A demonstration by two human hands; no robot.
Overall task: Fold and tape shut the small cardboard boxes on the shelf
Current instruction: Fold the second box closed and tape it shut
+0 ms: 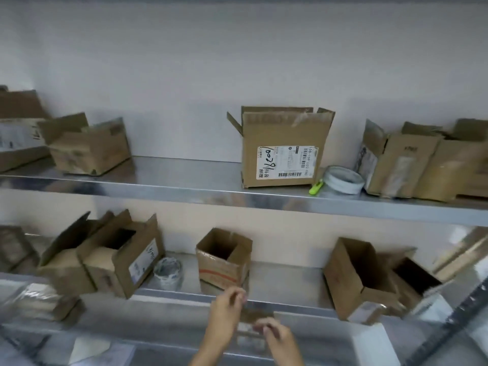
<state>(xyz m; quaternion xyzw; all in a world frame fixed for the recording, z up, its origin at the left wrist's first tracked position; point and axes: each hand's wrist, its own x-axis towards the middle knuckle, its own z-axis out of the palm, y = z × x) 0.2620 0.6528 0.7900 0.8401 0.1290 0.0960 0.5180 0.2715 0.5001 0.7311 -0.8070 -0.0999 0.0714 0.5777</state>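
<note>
Low in the middle of the view, my left hand (226, 314) and my right hand (280, 339) grip a small brown cardboard box (252, 327) between them; it is blurred by motion. Both hands have curled fingers on it, the left at its upper left and the right at its lower right. Just behind them, a small open box with a red stripe (224, 260) stands on the lower shelf (290, 276). A clear tape roll (169, 272) lies to its left. On the upper shelf (184, 194), a second tape roll (343, 180) lies beside a green cutter (317, 186).
A taller open box with a shipping label (282, 146) stands on the upper shelf, with more open boxes at its left (89, 146) and right (406, 159). Open boxes also crowd the lower shelf's left (118, 257) and right (361, 281). A white wall backs the shelves.
</note>
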